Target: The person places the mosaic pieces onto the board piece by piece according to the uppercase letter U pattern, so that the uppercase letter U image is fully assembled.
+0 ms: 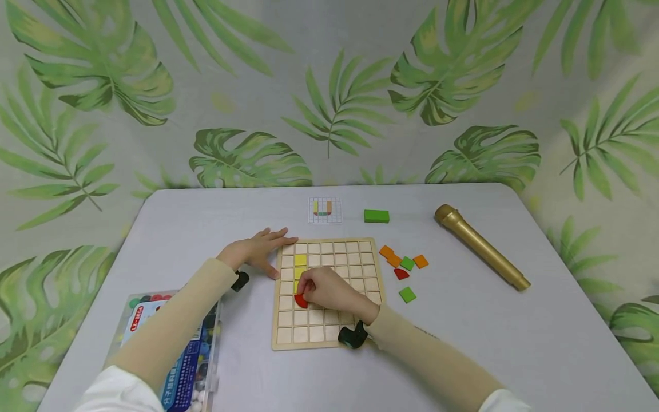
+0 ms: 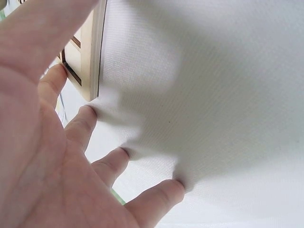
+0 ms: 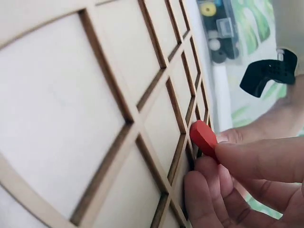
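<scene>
A wooden grid board lies on the table. Down one column near its left side run several yellow square tiles. My right hand is over the board and pinches a red quarter-round tile between thumb and fingers, at the cell just below the yellow ones. At the board's upper left corner, my left hand is spread with straight fingers. In the left wrist view its index fingertip touches the board's edge, while the other fingertips rest on the white tabletop.
Right of the board lie loose orange, green and red tiles. Behind it are a pattern card and a green block. A gold microphone lies far right. A plastic box of coloured balls sits under my left forearm.
</scene>
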Available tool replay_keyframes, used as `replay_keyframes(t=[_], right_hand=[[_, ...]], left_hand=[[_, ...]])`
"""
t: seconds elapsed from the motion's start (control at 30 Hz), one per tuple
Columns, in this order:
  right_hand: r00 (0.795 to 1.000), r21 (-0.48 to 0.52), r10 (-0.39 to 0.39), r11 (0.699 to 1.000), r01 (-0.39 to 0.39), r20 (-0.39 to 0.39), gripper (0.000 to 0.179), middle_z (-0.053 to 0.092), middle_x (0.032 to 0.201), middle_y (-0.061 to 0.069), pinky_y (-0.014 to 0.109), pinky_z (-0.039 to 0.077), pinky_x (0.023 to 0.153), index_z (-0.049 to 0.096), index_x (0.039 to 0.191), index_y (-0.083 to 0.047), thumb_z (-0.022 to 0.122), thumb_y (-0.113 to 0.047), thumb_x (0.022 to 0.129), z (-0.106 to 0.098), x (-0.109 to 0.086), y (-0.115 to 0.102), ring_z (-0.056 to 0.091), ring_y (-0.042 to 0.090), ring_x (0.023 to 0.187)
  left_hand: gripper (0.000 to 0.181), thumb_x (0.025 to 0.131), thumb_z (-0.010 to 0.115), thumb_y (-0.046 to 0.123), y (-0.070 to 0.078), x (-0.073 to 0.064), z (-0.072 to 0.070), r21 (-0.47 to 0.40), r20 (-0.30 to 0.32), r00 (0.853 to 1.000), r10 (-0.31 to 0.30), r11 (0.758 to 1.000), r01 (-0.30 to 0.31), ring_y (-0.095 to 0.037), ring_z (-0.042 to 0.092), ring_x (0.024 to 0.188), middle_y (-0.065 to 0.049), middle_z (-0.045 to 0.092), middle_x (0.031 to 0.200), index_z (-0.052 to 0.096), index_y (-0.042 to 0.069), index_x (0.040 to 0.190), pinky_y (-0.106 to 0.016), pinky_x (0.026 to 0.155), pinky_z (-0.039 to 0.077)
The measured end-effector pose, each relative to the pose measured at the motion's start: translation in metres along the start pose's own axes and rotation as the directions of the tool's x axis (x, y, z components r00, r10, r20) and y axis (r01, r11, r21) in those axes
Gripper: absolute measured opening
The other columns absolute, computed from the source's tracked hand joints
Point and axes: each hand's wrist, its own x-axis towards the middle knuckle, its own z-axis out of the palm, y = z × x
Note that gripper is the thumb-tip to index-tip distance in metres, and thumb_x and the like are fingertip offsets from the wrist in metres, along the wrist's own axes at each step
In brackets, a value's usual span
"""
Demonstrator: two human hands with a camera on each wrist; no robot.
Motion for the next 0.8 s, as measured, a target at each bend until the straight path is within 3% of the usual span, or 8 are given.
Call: replay_keyframes(t=[0.33, 0.57, 0.67, 0.8], right_hand=[[0.999, -0.132, -0.011, 0.991, 0.006, -0.038, 0.013, 0.054, 0.072, -0.004, 0.019, 0.043, 0.06, 0.066, 0.08, -0.007, 0.071, 0.005, 0.079, 0.007, -0.002, -0.004, 0.048, 0.006, 0.064], [0.998, -0.146, 0.034, 0.989, -0.04, -0.045, 0.013, 0.054, 0.072, -0.004, 0.019, 0.042, 0.058, 0.066, 0.079, -0.007, 0.069, 0.006, 0.079, 0.008, -0.003, -0.005, 0.048, 0.007, 0.063], [0.999, -0.117, 0.034, 0.992, -0.038, -0.039, 0.011, 0.055, 0.072, -0.004, 0.019, 0.044, 0.059, 0.066, 0.08, -0.007, 0.07, 0.004, 0.08, 0.007, -0.003, -0.003, 0.049, 0.007, 0.063], [1.0, 0.021, 0.024, 1.0, -0.024, -0.012, 0.007, 0.058, 0.072, -0.004, 0.021, 0.045, 0.061, 0.067, 0.084, -0.006, 0.07, 0.0, 0.082, -0.001, -0.005, 0.007, 0.052, 0.007, 0.065]], left_hand=[[0.094, 0.081, 0.076, 0.036, -0.001, 0.0, 0.001, 0.003, 0.0, 1.0, 0.003, 1.0, -0.003, -0.045, 0.0, 0.141, -0.013, 0.006, 0.159, 0.021, 0.019, 0.154, -0.068, 0.105, 0.014], [0.093, 0.081, 0.076, 0.034, 0.001, -0.002, 0.0, -0.01, -0.001, 1.0, 0.001, 1.0, -0.002, -0.045, -0.001, 0.141, -0.013, 0.006, 0.159, 0.022, 0.019, 0.154, -0.069, 0.104, 0.014], [0.093, 0.081, 0.076, 0.035, 0.002, -0.002, 0.0, -0.008, -0.004, 1.0, -0.002, 1.0, 0.002, -0.045, -0.001, 0.141, -0.013, 0.006, 0.159, 0.021, 0.019, 0.154, -0.068, 0.104, 0.014], [0.093, 0.081, 0.076, 0.035, 0.002, -0.002, -0.001, -0.003, -0.003, 1.0, -0.007, 1.0, 0.007, -0.045, 0.0, 0.141, -0.013, 0.006, 0.159, 0.021, 0.019, 0.154, -0.068, 0.105, 0.014]])
